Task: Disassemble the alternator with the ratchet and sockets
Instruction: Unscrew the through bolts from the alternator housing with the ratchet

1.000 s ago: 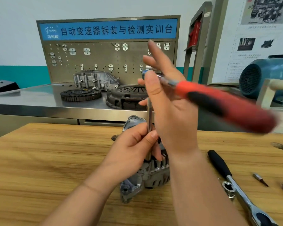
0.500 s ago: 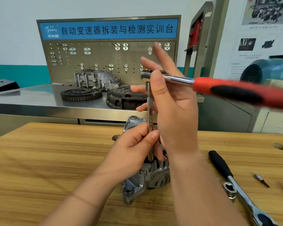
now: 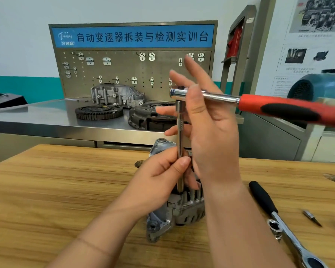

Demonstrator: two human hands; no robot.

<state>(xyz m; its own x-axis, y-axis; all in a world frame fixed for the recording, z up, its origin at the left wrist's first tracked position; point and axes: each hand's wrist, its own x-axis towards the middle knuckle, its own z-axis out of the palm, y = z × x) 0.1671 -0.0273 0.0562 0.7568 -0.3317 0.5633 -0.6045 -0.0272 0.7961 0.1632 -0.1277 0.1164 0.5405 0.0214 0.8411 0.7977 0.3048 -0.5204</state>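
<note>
Bench observation, wooden table [image 3: 66,190]. The alternator [image 3: 184,209] is standing on the table near its middle, directly below both hands, its finned casing facing the viewer.

An extension bar [image 3: 180,130] is rising upright out of the top of the alternator. The left hand [image 3: 161,182] is gripping the lower part of this bar, fingers curled round it and the thumb tip pressing on its front.

The ratchet [image 3: 278,109], red and black handled, is sitting on top of the bar, with the handle pointing out to the right, blurred. The right hand [image 3: 211,136] is pinching the chrome neck beside the head: the thumb is lying across the front, and the other fingers are standing straight and fanned apart behind it.

A second ratchet [image 3: 267,202], black handled, is lying on the table to the right, with a socket [image 3: 274,226] just beside it and a small bit [image 3: 311,218] further right.

A flywheel [image 3: 99,112] and a clutch cover [image 3: 149,117] are sitting on the steel bench [image 3: 37,120] behind.
</note>
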